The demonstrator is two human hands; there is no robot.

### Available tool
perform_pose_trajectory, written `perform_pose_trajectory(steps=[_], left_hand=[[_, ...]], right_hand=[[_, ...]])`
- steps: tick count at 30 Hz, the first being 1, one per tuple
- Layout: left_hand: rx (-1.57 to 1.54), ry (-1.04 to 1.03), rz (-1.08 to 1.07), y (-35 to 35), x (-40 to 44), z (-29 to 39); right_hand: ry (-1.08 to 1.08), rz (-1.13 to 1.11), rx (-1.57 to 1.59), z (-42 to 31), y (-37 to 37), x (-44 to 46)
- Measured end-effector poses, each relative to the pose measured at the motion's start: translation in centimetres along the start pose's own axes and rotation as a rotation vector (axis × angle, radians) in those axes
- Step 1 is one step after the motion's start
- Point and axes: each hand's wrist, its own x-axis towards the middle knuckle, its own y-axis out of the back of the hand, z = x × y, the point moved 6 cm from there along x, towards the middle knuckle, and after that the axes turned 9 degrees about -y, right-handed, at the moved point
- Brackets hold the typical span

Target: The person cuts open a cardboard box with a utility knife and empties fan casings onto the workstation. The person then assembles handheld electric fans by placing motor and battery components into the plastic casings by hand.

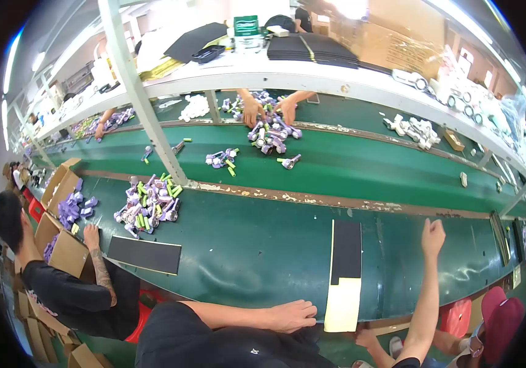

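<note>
My left hand [293, 316] rests at the near edge of the green table [250, 245], its fingers curled in and nothing seen in them. Raised over the table's right part is my right hand [433, 238], closed in a loose fist with no object showing. Between the two hands lies a black strip [346, 251] with a pale yellow sheet [342, 306] at its near end, closest to my left hand. Another black strip [144, 255] lies further left.
Purple and green parts [149, 205] are heaped at the left. A co-worker [60, 288] sits there beside cardboard boxes [60, 245]. Beyond a metal post [146, 98], another person's hands touch parts on the green conveyor [336, 165]. Someone in a red cap [502, 319] is at the lower right.
</note>
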Motion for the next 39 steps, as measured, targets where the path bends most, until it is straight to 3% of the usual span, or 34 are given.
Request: perform_pose_trajectory(steps=[2, 5, 7, 19, 25, 28, 29, 32, 33, 36, 39], left_hand=[[-0.025, 0.015, 0.032, 1.0, 0.3, 0.3], [-0.026, 0.017, -0.006, 1.2, 0.9, 0.8], [-0.028, 0.041, -0.070, 0.3, 0.8, 0.1], [0.166, -0.003, -0.147, -0.4, 1.6, 0.7], [0.079, 0.146, -0.270, -2.6, -1.0, -0.6], [0.140, -0.012, -0.397, -2.5, -1.0, 0.0], [0.136, 0.009, -0.440, -2.8, -1.1, 0.0], [0.098, 0.158, -0.288, -2.7, -1.1, -0.5], [0.060, 0.255, -0.419, -3.9, -2.7, -1.7], [0.286, -0.026, -0.285, -2.3, -0.5, -0.6], [0.287, -0.008, -0.330, -2.0, -0.1, -0.2]], right_hand=[[-0.022, 0.032, -0.034, 3.9, -1.5, -2.9], [-0.166, -0.101, -0.251, 6.4, -2.4, -6.8], [-0.112, -0.105, -0.312, 5.7, -2.2, -8.7], [-0.076, -0.027, -0.060, 5.7, -1.7, -9.6], [-0.108, 0.034, 0.094, 6.1, -0.7, -9.5], [-0.208, 0.014, 0.168, 6.8, -0.5, -8.9], [-0.231, 0.013, 0.176, 7.0, -0.4, -8.8], [-0.181, 0.001, 0.073, 7.6, -1.5, -8.8], [-0.181, -0.035, 0.083, 7.4, -1.3, -8.7], [-0.171, 0.000, 0.156, 6.8, -0.3, -8.7], [-0.133, 0.028, 0.172, 6.7, -0.2, -8.7]])
